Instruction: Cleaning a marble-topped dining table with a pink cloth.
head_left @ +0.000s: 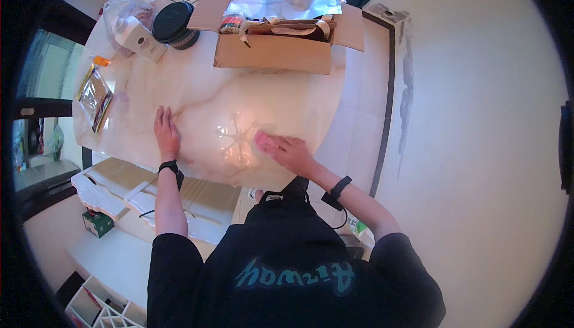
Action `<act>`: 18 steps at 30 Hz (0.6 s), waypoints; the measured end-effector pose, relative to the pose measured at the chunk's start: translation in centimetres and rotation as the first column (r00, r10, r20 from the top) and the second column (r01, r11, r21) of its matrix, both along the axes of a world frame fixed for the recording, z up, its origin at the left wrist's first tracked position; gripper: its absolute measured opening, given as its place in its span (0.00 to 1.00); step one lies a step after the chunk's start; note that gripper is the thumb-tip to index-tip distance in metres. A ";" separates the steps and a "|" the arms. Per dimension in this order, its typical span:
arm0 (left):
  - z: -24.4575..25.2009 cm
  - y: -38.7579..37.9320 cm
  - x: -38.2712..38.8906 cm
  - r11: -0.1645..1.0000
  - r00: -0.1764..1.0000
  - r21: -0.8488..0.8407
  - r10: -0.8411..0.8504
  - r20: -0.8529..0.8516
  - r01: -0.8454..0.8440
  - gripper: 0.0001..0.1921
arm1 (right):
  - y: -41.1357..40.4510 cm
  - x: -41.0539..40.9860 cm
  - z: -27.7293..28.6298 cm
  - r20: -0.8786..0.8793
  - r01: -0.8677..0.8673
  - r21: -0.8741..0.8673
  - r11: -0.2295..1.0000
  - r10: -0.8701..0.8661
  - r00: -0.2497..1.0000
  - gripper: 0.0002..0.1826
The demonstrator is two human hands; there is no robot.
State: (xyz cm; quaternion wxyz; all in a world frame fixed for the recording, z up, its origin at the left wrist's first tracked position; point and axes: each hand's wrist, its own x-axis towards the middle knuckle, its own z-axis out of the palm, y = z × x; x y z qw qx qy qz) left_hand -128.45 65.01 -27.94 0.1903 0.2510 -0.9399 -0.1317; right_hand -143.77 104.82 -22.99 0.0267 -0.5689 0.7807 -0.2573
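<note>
My right hand [291, 151] grips a folded pink cloth [266, 143] and presses it against the glossy marble-patterned table [202, 126], close to the rounded right edge. My left hand [167, 131] lies palm down on the table to the left, holding nothing, its fingers slightly apart. Between the hands, a lamp's reflection shines on the tabletop. Each wrist wears a black band. Part of the cloth is hidden under my right fingers.
An open cardboard box [273, 52] with packed items stands at the back. Left of it are a black lidded tub [172, 23], a white bottle [139, 39] and a plastic bag [121, 10]. A foil packet [95, 97] lies near the left edge. A wall [466, 126] rises at right.
</note>
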 end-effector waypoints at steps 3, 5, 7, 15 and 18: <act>0.5 0.5 -0.2 0.999 0.998 -0.034 0.006 0.060 -0.004 0.23 | 1.1 -3.0 0.7 -0.188 -0.208 0.150 0.967 0.235 0.954 0.22; 0.1 1.3 -0.5 0.996 0.994 -0.054 0.079 0.078 -0.075 0.23 | 1.5 -5.3 1.4 -0.216 -0.166 0.128 0.978 0.191 0.958 0.23; -0.4 1.8 -1.2 0.986 0.984 -0.082 0.155 0.082 -0.148 0.23 | 1.5 -7.0 1.5 -0.253 -0.125 0.099 0.987 0.147 0.956 0.24; 0.9 4.9 2.4 0.993 0.874 0.047 0.076 0.479 -0.112 0.30 | 2.5 -6.5 -0.4 -0.210 0.139 -0.078 0.987 -0.153 0.966 0.26; 4.5 3.7 4.5 0.987 0.780 0.139 -0.022 0.625 -0.084 0.31 | 3.3 -8.1 -1.2 -0.203 0.011 -0.086 0.996 -0.029 0.979 0.26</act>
